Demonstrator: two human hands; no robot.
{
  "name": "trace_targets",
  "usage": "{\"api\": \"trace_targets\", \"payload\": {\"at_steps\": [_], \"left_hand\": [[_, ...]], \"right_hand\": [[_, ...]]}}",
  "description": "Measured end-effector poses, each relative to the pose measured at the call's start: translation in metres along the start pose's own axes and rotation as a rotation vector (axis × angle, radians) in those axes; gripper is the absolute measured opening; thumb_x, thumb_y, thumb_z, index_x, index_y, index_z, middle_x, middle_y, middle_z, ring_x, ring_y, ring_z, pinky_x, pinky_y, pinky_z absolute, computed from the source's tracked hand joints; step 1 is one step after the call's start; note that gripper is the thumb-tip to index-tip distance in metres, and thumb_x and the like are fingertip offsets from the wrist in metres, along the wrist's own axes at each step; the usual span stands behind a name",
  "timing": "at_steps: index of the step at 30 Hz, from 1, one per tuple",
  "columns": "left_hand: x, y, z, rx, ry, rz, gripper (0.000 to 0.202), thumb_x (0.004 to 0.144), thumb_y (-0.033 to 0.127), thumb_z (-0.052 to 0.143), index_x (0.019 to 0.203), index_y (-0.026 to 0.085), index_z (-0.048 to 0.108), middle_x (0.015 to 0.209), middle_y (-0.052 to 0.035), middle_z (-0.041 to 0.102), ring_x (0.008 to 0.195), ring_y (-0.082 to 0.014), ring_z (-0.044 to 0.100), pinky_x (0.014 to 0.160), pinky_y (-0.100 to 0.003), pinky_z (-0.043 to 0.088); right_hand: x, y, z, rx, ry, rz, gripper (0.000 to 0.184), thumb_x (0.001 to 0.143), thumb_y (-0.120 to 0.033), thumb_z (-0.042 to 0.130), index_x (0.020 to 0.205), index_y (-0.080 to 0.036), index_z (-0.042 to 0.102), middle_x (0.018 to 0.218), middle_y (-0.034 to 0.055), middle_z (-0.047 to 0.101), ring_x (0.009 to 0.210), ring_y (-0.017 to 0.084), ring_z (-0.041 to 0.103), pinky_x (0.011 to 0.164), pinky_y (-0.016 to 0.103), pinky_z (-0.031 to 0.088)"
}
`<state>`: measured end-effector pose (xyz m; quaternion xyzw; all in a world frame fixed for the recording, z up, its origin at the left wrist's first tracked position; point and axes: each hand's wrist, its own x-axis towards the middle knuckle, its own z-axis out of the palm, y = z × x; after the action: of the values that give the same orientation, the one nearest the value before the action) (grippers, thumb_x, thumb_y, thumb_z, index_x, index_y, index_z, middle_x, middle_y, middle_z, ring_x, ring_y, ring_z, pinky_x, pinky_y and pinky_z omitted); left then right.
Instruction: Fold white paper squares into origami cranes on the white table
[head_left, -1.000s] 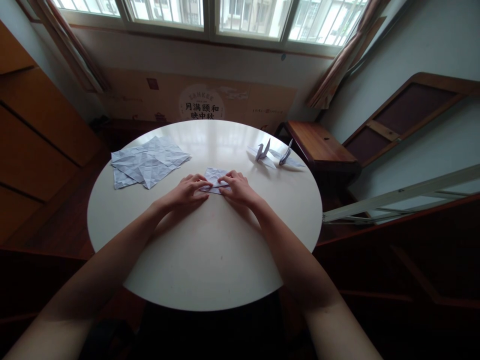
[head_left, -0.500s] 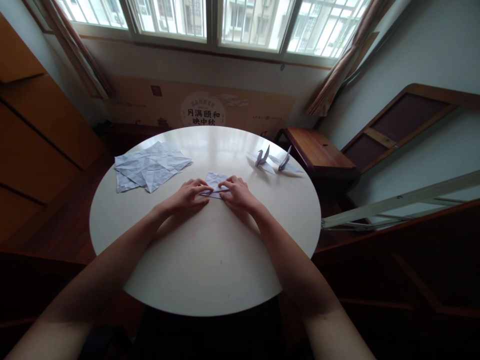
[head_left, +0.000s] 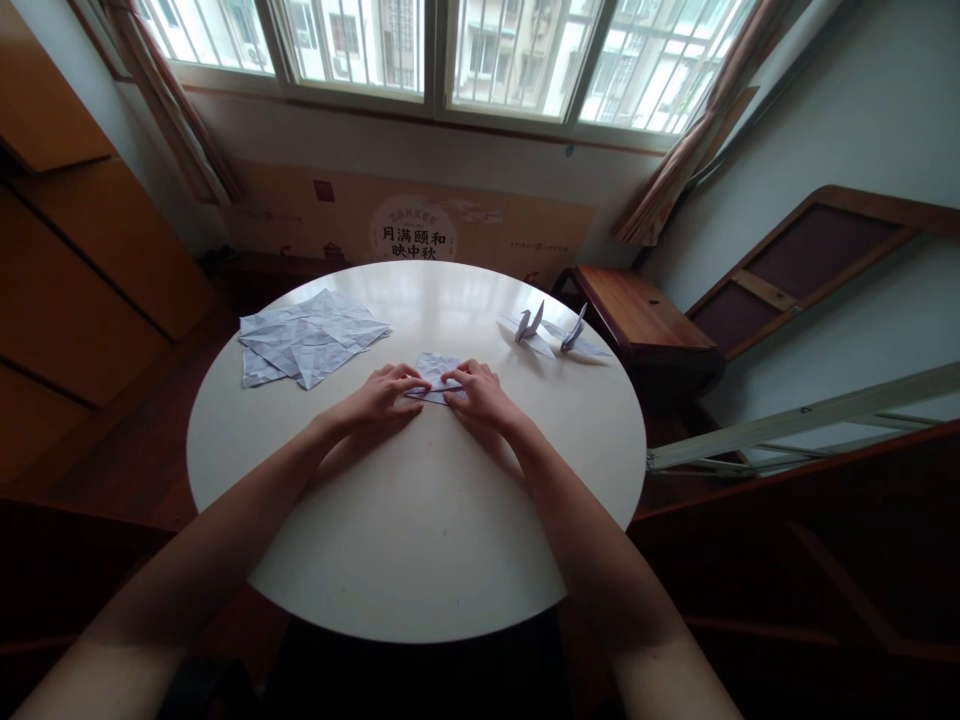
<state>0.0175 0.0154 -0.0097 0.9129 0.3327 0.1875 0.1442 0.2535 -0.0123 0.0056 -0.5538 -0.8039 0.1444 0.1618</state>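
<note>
Nothing on the worktop has moved since the earlier frame; only the head view shifts slightly. Item: folded white paper, flat at mid-worktop, between both hands. Left hand and right hand: half-curled, fingertips on its side portions; whether the thumbs pinch it, cannot tell. Handling, as judged: light, thin, easily creased, apt to slide; best held by the side edges. Also: creased paper sheets, left; two paper cranes, right.
</note>
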Motion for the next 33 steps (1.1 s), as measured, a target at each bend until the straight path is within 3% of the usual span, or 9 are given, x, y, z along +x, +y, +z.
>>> {"api": "trace_targets", "payload": {"at_steps": [18, 24, 33], "left_hand": [[-0.0006, -0.0017, 0.0004, -0.004, -0.002, 0.009, 0.038, 0.091, 0.038, 0.060, 0.126, 0.026, 0.064, 0.121, -0.0086, 0.057, 0.113, -0.0270, 0.052, 0.105, -0.044, 0.037], [-0.0002, -0.0035, 0.0007, -0.023, 0.039, 0.013, 0.047, 0.089, 0.039, 0.063, 0.133, 0.022, 0.058, 0.121, -0.0103, 0.058, 0.111, -0.0273, 0.055, 0.102, -0.043, 0.041], [0.0022, 0.0012, -0.0005, -0.046, 0.156, 0.004, 0.025, 0.089, 0.030, 0.058, 0.109, 0.021, 0.071, 0.107, -0.0088, 0.065, 0.100, -0.0241, 0.061, 0.091, -0.037, 0.048]], "right_hand": [[0.0006, 0.0017, 0.0016, 0.005, 0.012, -0.014, 0.035, 0.090, -0.034, 0.061, 0.123, -0.023, 0.064, 0.123, 0.0105, 0.054, 0.116, 0.027, 0.047, 0.102, 0.043, 0.035], [0.0006, 0.0030, 0.0024, 0.001, 0.019, -0.019, 0.035, 0.090, -0.034, 0.061, 0.123, -0.024, 0.065, 0.123, 0.0103, 0.054, 0.116, 0.027, 0.048, 0.102, 0.043, 0.035], [0.0051, 0.0076, 0.0080, 0.058, 0.095, -0.035, 0.030, 0.089, -0.029, 0.062, 0.118, -0.025, 0.068, 0.116, 0.0084, 0.061, 0.110, 0.024, 0.053, 0.098, 0.040, 0.037]]}}
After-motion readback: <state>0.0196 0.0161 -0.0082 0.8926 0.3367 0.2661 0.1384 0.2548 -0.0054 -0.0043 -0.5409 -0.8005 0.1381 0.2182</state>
